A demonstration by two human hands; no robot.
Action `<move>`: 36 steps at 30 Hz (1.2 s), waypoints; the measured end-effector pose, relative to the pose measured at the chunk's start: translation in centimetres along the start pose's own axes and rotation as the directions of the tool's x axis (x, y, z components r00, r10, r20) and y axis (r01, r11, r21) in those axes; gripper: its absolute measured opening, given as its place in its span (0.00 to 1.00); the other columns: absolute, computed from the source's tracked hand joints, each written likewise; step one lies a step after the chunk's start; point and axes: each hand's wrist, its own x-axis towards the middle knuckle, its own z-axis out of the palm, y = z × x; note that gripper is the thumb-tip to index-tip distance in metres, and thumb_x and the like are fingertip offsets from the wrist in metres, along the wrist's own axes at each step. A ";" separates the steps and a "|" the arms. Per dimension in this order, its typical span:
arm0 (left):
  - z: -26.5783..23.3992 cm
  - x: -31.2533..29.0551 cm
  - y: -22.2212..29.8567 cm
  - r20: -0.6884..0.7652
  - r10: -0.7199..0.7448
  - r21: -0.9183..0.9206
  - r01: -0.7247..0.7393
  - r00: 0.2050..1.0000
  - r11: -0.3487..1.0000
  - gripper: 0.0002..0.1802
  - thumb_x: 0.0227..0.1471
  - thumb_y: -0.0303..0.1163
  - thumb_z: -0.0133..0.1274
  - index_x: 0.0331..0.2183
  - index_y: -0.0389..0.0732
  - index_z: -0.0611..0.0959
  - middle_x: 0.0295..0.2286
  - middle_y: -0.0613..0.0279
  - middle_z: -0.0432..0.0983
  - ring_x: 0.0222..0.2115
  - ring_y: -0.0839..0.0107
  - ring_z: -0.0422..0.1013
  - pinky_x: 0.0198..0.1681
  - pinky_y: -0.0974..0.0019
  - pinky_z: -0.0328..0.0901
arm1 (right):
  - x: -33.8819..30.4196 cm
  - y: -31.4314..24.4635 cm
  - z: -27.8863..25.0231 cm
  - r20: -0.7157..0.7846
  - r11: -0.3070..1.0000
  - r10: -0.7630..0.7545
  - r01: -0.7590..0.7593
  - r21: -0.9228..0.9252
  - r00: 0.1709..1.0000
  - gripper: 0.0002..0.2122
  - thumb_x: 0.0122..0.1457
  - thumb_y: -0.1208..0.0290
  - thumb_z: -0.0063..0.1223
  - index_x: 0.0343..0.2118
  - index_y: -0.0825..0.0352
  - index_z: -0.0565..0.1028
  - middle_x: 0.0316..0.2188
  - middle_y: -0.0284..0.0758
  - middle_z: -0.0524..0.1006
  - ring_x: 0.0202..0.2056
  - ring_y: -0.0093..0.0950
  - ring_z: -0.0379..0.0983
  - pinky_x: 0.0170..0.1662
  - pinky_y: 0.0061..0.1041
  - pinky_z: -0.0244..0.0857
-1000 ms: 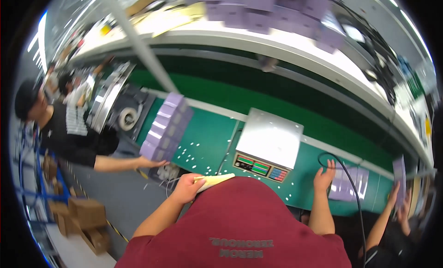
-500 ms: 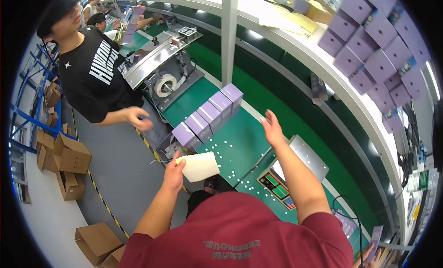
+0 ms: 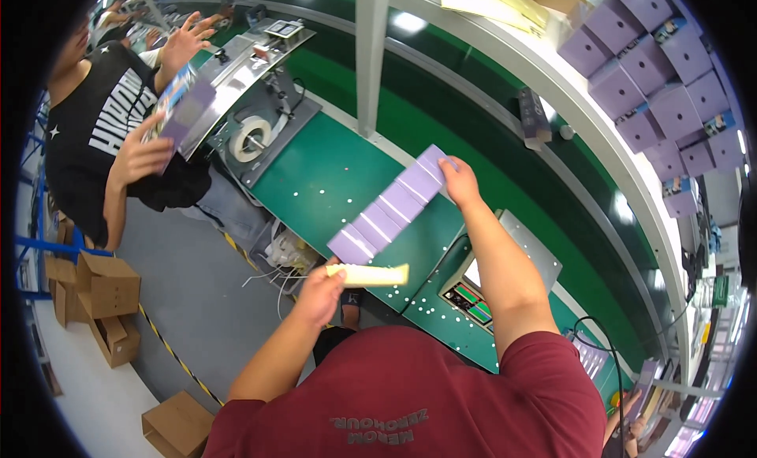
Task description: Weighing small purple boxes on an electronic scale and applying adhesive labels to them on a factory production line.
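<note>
A row of several purple boxes (image 3: 392, 209) lies diagonally on the green bench top (image 3: 331, 178). My right hand (image 3: 460, 180) rests on the far end of that row, fingers touching the last box. My left hand (image 3: 322, 291) is closed on a cream-coloured flat pad (image 3: 369, 274), held level just off the near end of the row, over the bench edge. A weighing scale (image 3: 493, 281) with a metal plate sits under my right forearm.
At the left a co-worker in a black shirt (image 3: 110, 127) holds up a purple box (image 3: 180, 103) by a tape machine (image 3: 260, 127). Purple boxes (image 3: 662, 72) are stacked on the upper shelf. Cardboard cartons (image 3: 102, 300) stand on the grey floor. A white post (image 3: 371, 56) rises from the bench.
My right hand has reached forward and landed on the far end of the purple row. The co-worker has lifted a purple box. My view has swung left.
</note>
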 end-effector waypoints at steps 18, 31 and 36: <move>10.6 -7.8 1.5 0.197 0.284 0.642 -0.342 0.938 0.686 0.17 0.67 0.31 0.53 0.50 0.29 0.84 0.43 0.55 0.84 0.44 0.67 0.79 0.52 0.63 0.70 | -23.4 -1.6 -14.3 0.234 0.921 -0.324 0.249 0.300 0.916 0.35 0.61 0.66 0.65 0.69 0.69 0.62 0.63 0.46 0.72 0.65 0.38 0.69 0.68 0.38 0.61; 25.6 -3.6 1.7 0.530 -0.043 0.576 -0.323 0.847 0.751 0.09 0.62 0.25 0.59 0.39 0.30 0.88 0.34 0.61 0.85 0.34 0.77 0.77 0.39 0.69 0.71 | -31.7 -7.0 -22.4 0.007 0.911 -0.215 0.198 0.362 0.977 0.05 0.62 0.76 0.64 0.37 0.70 0.80 0.32 0.31 0.82 0.37 0.20 0.77 0.42 0.22 0.71; 27.5 -4.7 2.2 0.581 0.024 0.623 -0.464 0.813 0.630 0.08 0.61 0.27 0.60 0.39 0.31 0.88 0.32 0.59 0.85 0.33 0.74 0.78 0.37 0.66 0.71 | -32.5 -8.0 -24.2 0.011 0.918 -0.262 0.246 0.312 0.965 0.05 0.58 0.77 0.66 0.36 0.68 0.81 0.35 0.33 0.82 0.38 0.24 0.78 0.43 0.26 0.71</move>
